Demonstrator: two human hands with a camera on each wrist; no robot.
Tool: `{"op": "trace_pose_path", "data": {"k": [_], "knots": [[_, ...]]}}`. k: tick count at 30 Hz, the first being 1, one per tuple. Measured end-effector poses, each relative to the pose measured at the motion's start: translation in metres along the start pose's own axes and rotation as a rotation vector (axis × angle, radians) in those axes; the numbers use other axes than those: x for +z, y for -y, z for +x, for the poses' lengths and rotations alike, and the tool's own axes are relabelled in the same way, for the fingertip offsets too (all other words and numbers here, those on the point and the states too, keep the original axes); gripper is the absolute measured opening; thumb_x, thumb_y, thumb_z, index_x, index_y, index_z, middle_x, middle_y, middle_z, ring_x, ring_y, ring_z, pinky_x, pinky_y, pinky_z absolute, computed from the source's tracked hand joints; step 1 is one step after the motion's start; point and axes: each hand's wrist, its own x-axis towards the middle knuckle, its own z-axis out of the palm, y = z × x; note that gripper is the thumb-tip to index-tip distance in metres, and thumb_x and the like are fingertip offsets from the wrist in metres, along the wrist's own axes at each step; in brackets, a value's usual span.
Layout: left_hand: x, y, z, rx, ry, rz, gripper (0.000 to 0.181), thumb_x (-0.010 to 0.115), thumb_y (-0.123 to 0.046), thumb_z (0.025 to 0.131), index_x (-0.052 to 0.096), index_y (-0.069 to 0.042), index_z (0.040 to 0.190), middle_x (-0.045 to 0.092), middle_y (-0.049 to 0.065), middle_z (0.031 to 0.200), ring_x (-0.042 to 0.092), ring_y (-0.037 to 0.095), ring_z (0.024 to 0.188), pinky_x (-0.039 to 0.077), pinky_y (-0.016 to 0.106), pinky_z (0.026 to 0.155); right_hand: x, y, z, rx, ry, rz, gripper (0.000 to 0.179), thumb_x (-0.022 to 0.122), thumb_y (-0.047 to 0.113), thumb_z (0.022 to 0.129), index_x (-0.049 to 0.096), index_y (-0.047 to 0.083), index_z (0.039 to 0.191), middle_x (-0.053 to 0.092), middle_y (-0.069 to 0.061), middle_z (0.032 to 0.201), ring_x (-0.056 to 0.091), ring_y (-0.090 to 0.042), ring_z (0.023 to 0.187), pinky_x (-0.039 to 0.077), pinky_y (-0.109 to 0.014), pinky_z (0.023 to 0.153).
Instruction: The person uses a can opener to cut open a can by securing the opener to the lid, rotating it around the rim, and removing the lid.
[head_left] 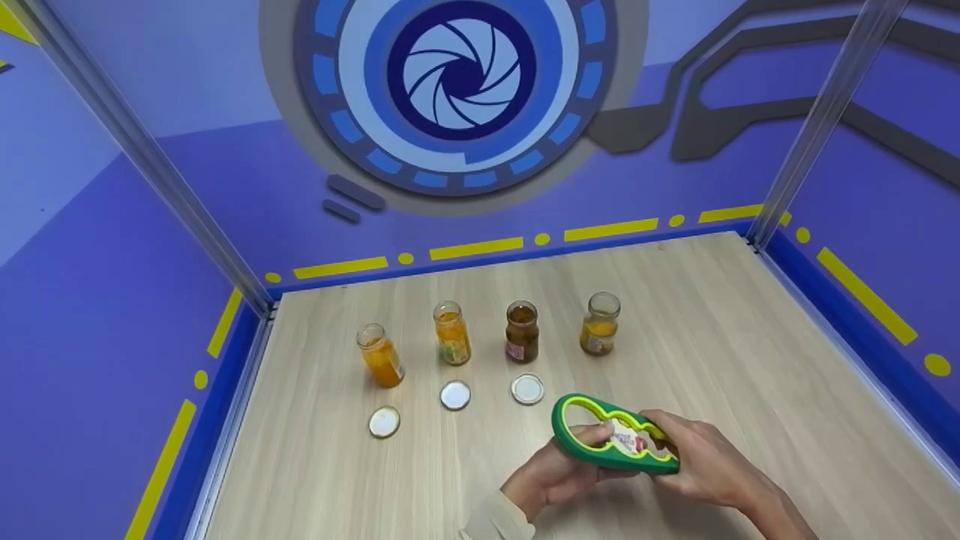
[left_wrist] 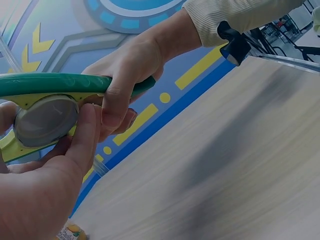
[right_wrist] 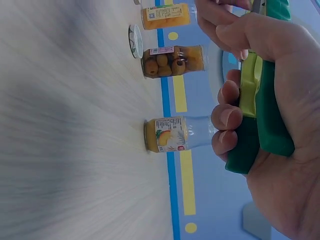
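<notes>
My right hand [head_left: 705,461] grips one end of a green jar opener [head_left: 574,448] with a yellow-green scalloped inner edge, held above the table's near right part. A jar lid [left_wrist: 47,122] sits inside the opener's opening, its grey face showing in the left wrist view. My left hand [head_left: 555,472] pinches this lid between thumb and fingers, the thumb reaching through the opener in the head view. Beyond the hands stands an uncapped jar [head_left: 600,335], partly filled with yellow contents. In the right wrist view its fruit label [right_wrist: 170,135] shows.
Left of that jar stand an uncapped brown jar [head_left: 522,334] of round fruit and two uncapped jars with orange contents, one in the middle [head_left: 454,341] and one at the left [head_left: 385,364]. Before them lie three lids, left [head_left: 384,422], middle [head_left: 455,394] and right [head_left: 527,388].
</notes>
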Motion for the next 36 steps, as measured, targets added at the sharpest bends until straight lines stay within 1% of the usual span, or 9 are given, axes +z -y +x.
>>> {"op": "trace_pose_path", "data": {"k": [6,11,17,20,22,24,27,29,36], "knots": [[-0.0010,0.0023,-0.0018,-0.017,-0.007,0.018,0.051,0.060,-0.038,0.103,0.056,-0.007,0.144,0.065,0.014,0.135,0.066,0.023,0.117,0.051,0.042,0.104,0.0039,0.0006,0.0002,-0.014,-0.011,0.006,0.066,0.090,0.023,0.074,0.060,0.020,0.132,0.063,0.018,0.114,0.062,-0.004,0.094,0.055,-0.031,0.080],[-0.0011,0.0043,-0.0022,-0.016,0.010,0.011,0.049,0.059,-0.036,0.103,0.058,-0.004,0.141,0.066,0.013,0.133,0.066,0.019,0.114,0.052,0.040,0.103,0.0058,0.0011,-0.0013,-0.049,-0.031,-0.004,0.064,0.090,0.021,0.074,0.061,0.019,0.131,0.063,0.018,0.110,0.060,-0.003,0.090,0.053,-0.029,0.075],[-0.0003,0.0040,-0.0028,-0.025,0.049,-0.009,0.046,0.057,-0.027,0.103,0.057,-0.002,0.141,0.064,0.015,0.137,0.063,0.019,0.120,0.051,0.036,0.104,0.0067,0.0025,-0.0021,-0.039,-0.031,-0.008,0.060,0.089,0.026,0.077,0.061,0.022,0.130,0.061,0.019,0.106,0.058,-0.004,0.085,0.050,-0.027,0.071],[-0.0005,0.0042,-0.0035,-0.036,0.028,-0.010,0.044,0.057,-0.024,0.103,0.058,-0.001,0.140,0.065,0.015,0.136,0.063,0.019,0.119,0.050,0.035,0.104,0.0079,0.0018,-0.0025,-0.045,-0.037,-0.014,0.059,0.090,0.028,0.078,0.061,0.022,0.129,0.060,0.020,0.105,0.059,-0.004,0.084,0.050,-0.026,0.070],[-0.0009,0.0047,-0.0038,-0.041,0.015,0.000,0.043,0.057,-0.024,0.103,0.059,-0.001,0.139,0.065,0.013,0.135,0.063,0.018,0.118,0.050,0.034,0.104,0.0087,0.0011,-0.0026,-0.049,-0.040,-0.019,0.059,0.090,0.029,0.078,0.061,0.023,0.129,0.059,0.021,0.104,0.059,-0.005,0.083,0.049,-0.026,0.070],[-0.0012,0.0051,-0.0040,-0.043,0.015,0.004,0.042,0.056,-0.023,0.103,0.059,-0.001,0.138,0.066,0.013,0.134,0.063,0.018,0.118,0.050,0.033,0.103,0.0093,0.0004,-0.0028,-0.053,-0.041,-0.021,0.057,0.089,0.030,0.079,0.061,0.023,0.128,0.059,0.021,0.103,0.059,-0.005,0.083,0.049,-0.026,0.069],[-0.0017,0.0055,-0.0039,-0.043,0.042,0.015,0.044,0.054,-0.023,0.103,0.058,0.000,0.140,0.065,0.013,0.136,0.062,0.017,0.119,0.050,0.031,0.103,0.0098,0.0000,-0.0031,-0.044,-0.031,-0.020,0.057,0.089,0.032,0.079,0.061,0.024,0.128,0.058,0.022,0.102,0.058,-0.005,0.083,0.049,-0.026,0.070],[-0.0022,0.0057,-0.0040,-0.043,0.047,0.019,0.044,0.054,-0.023,0.104,0.058,0.000,0.141,0.065,0.013,0.136,0.062,0.017,0.119,0.050,0.030,0.102,0.0100,0.0001,-0.0032,-0.032,-0.023,-0.017,0.057,0.089,0.032,0.079,0.061,0.025,0.128,0.059,0.023,0.103,0.059,-0.004,0.084,0.050,-0.026,0.072],[-0.0031,0.0070,-0.0058,-0.042,0.015,0.040,0.044,0.057,-0.024,0.103,0.056,-0.001,0.141,0.064,0.013,0.135,0.062,0.018,0.118,0.051,0.031,0.102,0.0105,0.0002,-0.0038,-0.005,-0.006,-0.017,0.059,0.089,0.034,0.079,0.062,0.024,0.130,0.061,0.022,0.109,0.058,0.000,0.090,0.053,-0.029,0.076]]}}
